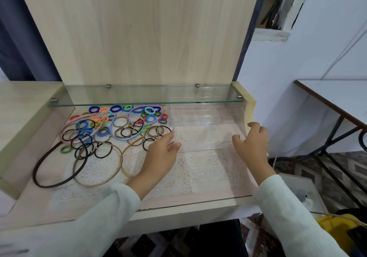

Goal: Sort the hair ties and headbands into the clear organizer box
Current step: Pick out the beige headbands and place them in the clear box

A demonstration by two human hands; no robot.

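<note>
Left hand [160, 155], right hand [252, 143] — each clasping clear organizer box [206, 117] — lace-lined shelf [198, 169], white wall [278, 78].

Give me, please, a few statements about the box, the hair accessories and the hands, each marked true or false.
1. The clear organizer box has no hair ties in it yet. True.
2. The hair ties lie piled to the right of the box. False: the pile lies to its left.
3. The left hand is at the box's near left corner and the right hand at its near right corner. True.
4. The right hand holds the black headband. False: it lies on the lace-lined surface at far left, with no hand on it.
5. A glass shelf runs above the back of the box. True.
</note>
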